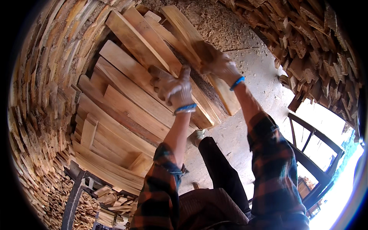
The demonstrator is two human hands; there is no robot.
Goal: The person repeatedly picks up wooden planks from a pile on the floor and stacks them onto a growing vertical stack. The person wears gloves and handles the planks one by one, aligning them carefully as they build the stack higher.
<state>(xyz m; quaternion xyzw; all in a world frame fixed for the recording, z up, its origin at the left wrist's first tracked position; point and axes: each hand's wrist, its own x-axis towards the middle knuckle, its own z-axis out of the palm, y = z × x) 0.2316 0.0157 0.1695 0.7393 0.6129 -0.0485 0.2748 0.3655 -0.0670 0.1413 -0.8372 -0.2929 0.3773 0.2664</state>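
Note:
My right hand (222,68), in a pale work glove with a blue cuff, is closed over a long wooden plank (184,27). The plank slants from the far side of the pile down toward the concrete floor. To its left, my left hand (172,89) wears a matching glove. Its thumb and fingers are spread over the stacked boards (134,78), near a long board (147,32) that runs alongside the held plank. Nothing shows in its grasp, though the palm side is hidden.
A tall wall of stacked slats (42,76) curves along the left. Rough wood pieces (314,50) are piled at the far right. Sawdust (226,27) covers the far floor (264,92). Dark metal frames stand at the lower left (74,195) and right (316,172). My shoe (197,137) is beside the pile.

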